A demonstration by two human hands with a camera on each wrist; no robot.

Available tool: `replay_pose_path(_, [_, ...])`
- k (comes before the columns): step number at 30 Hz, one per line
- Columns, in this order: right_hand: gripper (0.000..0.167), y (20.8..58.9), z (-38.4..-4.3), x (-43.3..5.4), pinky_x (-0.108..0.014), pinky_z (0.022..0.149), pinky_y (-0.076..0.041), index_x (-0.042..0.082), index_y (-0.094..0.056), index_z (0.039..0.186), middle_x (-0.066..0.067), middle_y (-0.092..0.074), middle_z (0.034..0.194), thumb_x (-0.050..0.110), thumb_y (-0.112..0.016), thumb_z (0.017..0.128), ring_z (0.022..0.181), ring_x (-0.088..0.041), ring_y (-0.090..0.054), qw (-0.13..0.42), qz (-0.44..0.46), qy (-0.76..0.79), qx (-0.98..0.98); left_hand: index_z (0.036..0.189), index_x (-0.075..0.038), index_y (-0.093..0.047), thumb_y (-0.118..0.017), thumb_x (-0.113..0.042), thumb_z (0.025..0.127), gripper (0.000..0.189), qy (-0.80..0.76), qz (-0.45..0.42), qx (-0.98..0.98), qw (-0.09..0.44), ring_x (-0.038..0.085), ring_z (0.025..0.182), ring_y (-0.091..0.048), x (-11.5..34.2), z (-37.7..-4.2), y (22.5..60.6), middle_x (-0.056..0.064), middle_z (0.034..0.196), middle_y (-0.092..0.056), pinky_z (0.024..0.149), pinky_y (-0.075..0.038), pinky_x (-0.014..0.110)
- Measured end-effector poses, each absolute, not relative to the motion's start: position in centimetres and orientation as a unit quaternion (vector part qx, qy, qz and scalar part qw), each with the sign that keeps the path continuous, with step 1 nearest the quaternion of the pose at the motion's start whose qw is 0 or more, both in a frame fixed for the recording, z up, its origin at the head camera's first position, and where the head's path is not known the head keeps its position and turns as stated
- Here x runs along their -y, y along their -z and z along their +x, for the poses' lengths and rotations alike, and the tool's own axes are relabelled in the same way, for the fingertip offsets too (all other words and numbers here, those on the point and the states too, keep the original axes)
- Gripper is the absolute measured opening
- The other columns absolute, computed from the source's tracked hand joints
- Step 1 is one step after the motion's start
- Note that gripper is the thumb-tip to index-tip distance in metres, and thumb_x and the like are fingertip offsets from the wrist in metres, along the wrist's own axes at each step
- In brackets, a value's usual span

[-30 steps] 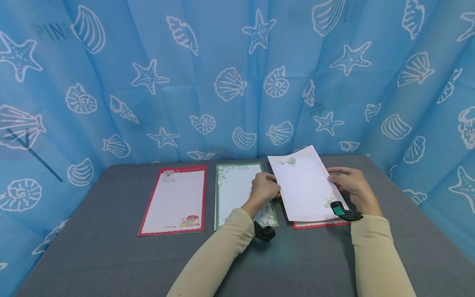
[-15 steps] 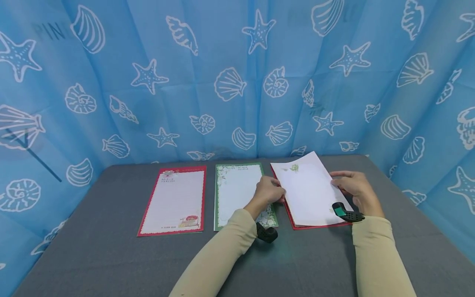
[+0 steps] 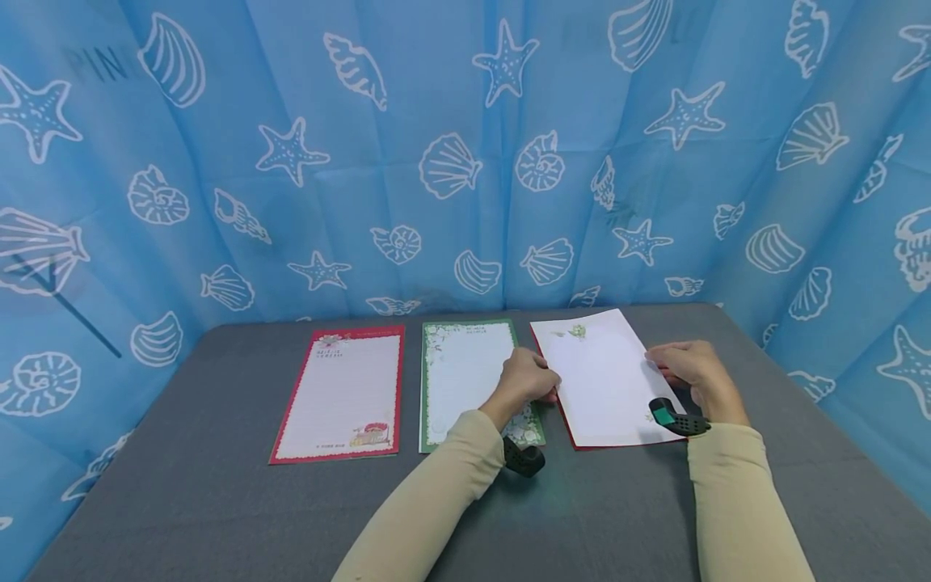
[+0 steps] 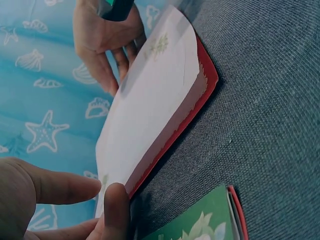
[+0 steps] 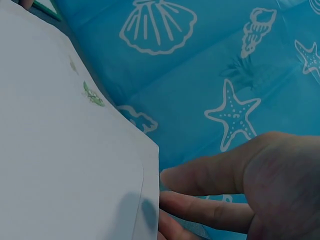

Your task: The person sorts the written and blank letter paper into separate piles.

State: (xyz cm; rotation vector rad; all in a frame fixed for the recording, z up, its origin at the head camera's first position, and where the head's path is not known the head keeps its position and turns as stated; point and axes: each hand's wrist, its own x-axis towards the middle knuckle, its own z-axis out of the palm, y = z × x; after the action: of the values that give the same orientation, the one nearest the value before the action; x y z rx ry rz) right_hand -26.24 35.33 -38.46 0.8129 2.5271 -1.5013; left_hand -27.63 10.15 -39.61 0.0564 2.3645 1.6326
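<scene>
A white sheet (image 3: 592, 380) with small green plant prints lies over a red-bordered sheet, whose red edge (image 4: 175, 135) shows beneath it in the left wrist view. My left hand (image 3: 522, 377) pinches the left edge of these sheets between thumb and fingers. On the opposite side, my right hand (image 3: 691, 372) rests its fingertips (image 5: 172, 177) against the white sheet's right edge, fingers nearly straight and bare. Left of them lies a green-bordered sheet (image 3: 461, 364), partly covered by my left hand and sleeve.
Farther left on the grey tabletop (image 3: 218, 404) lies a red-bordered sheet (image 3: 349, 388) with other paper under it. Blue curtain (image 3: 436, 242) with white shells and starfish hangs behind the table's far edge. Black wrist devices (image 3: 522, 459) are worn on both arms.
The white sheet has come down from a raised, tilted position onto the red-bordered sheet. Both hands have shifted slightly with it, and my right thumb is off its face.
</scene>
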Motion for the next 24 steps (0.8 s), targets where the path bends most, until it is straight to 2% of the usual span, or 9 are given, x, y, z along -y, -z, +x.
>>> replay_pose_path(8, [0.065, 38.2, -26.2, -35.2, -0.063, 0.101, -0.037, -0.013, -0.045, 0.143, -0.030, -0.046, 0.137, 0.032, -0.059, 0.099, 0.113, -0.042, -0.046, 0.056, 0.290, 0.474, -0.829, 0.108, 0.004, -0.066, -0.071, -0.002, 0.088, 0.022, -0.524, 0.019, -0.842, 0.127, 0.013, 0.048, -0.059, -10.2, -27.4, 39.3, 0.005, 0.058, -0.062, 0.058, -0.050, 0.024])
replay_pose_path(10, [0.063, 38.1, -26.2, -35.1, -0.056, 0.094, -0.042, -0.012, -0.047, 0.142, -0.029, -0.049, 0.133, 0.031, -0.060, 0.099, 0.111, -0.040, -0.047, 0.046, 0.298, 0.474, -0.827, 0.111, 0.004, -0.065, -0.072, -0.003, 0.089, 0.024, -0.518, 0.020, -0.846, 0.124, 0.014, 0.049, -0.061, -10.2, -27.3, 39.2, 0.006, 0.058, -0.062, 0.062, -0.051, 0.025])
replay_pose_path(13, [0.060, 37.9, -26.1, -34.9, -0.046, 0.086, -0.044, -0.012, -0.049, 0.140, -0.027, -0.053, 0.129, 0.030, -0.060, 0.099, 0.107, -0.038, -0.050, 0.032, 0.298, 0.476, -0.826, 0.114, 0.003, -0.065, -0.072, -0.005, 0.089, 0.027, -0.511, 0.025, -0.851, 0.119, 0.016, 0.052, -0.063, -10.0, -27.1, 39.0, 0.006, 0.060, -0.063, 0.066, -0.052, 0.027])
replay_pose_path(16, [0.057, 37.5, -25.9, -34.7, -0.041, 0.081, -0.042, -0.011, -0.052, 0.138, -0.025, -0.056, 0.121, 0.029, -0.060, 0.099, 0.103, -0.035, -0.051, 0.025, 0.291, 0.480, -0.827, 0.114, 0.003, -0.066, -0.072, -0.005, 0.088, 0.028, -0.514, 0.034, -0.849, 0.113, 0.017, 0.055, -0.065, -9.6, -27.0, 38.9, 0.006, 0.062, -0.064, 0.065, -0.051, 0.028])
replay_pose_path(20, [0.052, 37.2, -25.9, -34.0, -0.039, 0.078, -0.043, -0.010, -0.057, 0.133, -0.020, -0.058, 0.112, 0.028, -0.061, 0.098, 0.095, -0.031, -0.053, 0.026, 0.278, 0.484, -0.829, 0.121, 0.004, -0.064, -0.071, -0.005, 0.087, 0.035, -0.530, 0.046, -0.840, 0.109, 0.018, 0.056, -0.066, -8.4, -27.0, 38.6, 0.007, 0.066, -0.065, 0.059, -0.050, 0.027])
replay_pose_path(24, [0.052, 36.9, -26.1, -33.0, -0.038, 0.078, -0.045, -0.010, -0.058, 0.133, -0.022, -0.060, 0.118, 0.028, -0.061, 0.098, 0.095, -0.030, -0.055, 0.030, 0.250, 0.480, -0.840, 0.130, 0.003, -0.062, -0.071, -0.008, 0.089, 0.043, -0.534, 0.062, -0.837, 0.108, 0.018, 0.060, -0.067, -6.8, -27.0, 38.5, 0.006, 0.072, -0.067, 0.061, -0.053, 0.030])
